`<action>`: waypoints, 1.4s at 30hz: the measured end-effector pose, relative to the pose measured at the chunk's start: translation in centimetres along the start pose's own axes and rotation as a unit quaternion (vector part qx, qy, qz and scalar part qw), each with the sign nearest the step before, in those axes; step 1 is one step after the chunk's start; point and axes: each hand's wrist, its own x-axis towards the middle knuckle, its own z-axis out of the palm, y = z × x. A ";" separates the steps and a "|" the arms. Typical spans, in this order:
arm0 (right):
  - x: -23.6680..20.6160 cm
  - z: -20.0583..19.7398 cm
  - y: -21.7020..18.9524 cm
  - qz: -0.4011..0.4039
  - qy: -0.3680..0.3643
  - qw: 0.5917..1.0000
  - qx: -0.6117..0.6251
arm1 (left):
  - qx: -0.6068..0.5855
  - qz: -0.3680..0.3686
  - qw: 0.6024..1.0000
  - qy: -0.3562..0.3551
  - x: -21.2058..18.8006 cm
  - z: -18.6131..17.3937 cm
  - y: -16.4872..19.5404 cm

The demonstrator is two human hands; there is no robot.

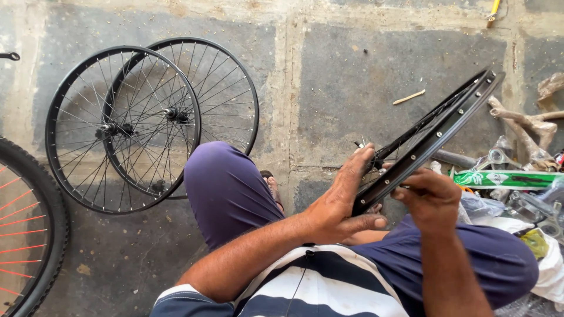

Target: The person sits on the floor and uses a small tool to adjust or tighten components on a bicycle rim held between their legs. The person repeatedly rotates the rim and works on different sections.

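I sit on a stone floor with a black bicycle wheel rim (437, 135) held edge-on over my lap, tilted up to the right. My left hand (341, 202) lies flat against the near side of the rim, fingers reaching to the spokes and hub (367, 149). My right hand (432, 196) grips the rim's lower edge from the right. My purple trouser knee (226, 188) rises on the left.
Two finished black spoked wheels (123, 126) (217, 94) lie overlapping on the floor at left. A tyred wheel with red spokes (26, 235) sits at the far left edge. Green bicycle frame tube (505, 179), plastic bags and metal parts clutter the right. A small wooden stick (409, 97) lies beyond.
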 end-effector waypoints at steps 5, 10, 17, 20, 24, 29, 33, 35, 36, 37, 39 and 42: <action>4.4 -3.3 -0.2 0.201 -0.239 0.931 0.187 | 0.023 -0.011 0.999 -0.021 0.0 0.6 0.5; 2.9 1.8 -2.6 0.091 -0.061 0.980 -0.169 | 0.001 -0.015 1.000 -0.001 0.1 0.3 0.2; 1.2 7.1 -2.2 -0.114 0.147 0.867 -0.462 | 0.017 -0.016 1.000 0.015 0.1 0.3 -0.2; 1.1 6.9 -2.2 -0.105 0.146 0.872 -0.455 | 0.010 -0.017 1.000 0.013 0.0 0.5 -0.4; -0.4 6.6 -1.4 -0.027 0.161 0.962 -0.220 | 0.007 -0.014 1.000 0.008 0.0 -0.2 0.1; -1.7 5.7 0.5 -0.021 0.104 0.974 -0.198 | -0.051 0.014 0.998 -0.034 4.2 -2.8 1.3; -1.3 4.4 0.7 0.030 0.120 0.985 -0.123 | -0.121 -0.094 0.985 -0.083 8.0 -3.7 1.7; -0.9 3.8 0.4 -0.019 0.173 0.974 -0.143 | -0.130 -0.081 0.985 -0.074 7.2 -3.7 1.7; -0.7 3.5 0.3 -0.042 0.200 0.967 -0.151 | -0.145 -0.047 0.986 -0.062 6.2 -3.7 1.7; -0.5 3.1 0.3 -0.038 0.181 0.971 -0.153 | -0.161 -0.014 0.985 -0.053 5.1 -3.7 1.6; 0.0 2.2 0.5 -0.018 0.147 0.975 -0.165 | -0.116 0.008 0.993 -0.024 3.2 -3.0 1.4; 0.9 0.6 1.1 0.069 0.107 0.984 -0.126 | -0.065 0.026 0.998 -0.009 1.7 -2.4 0.8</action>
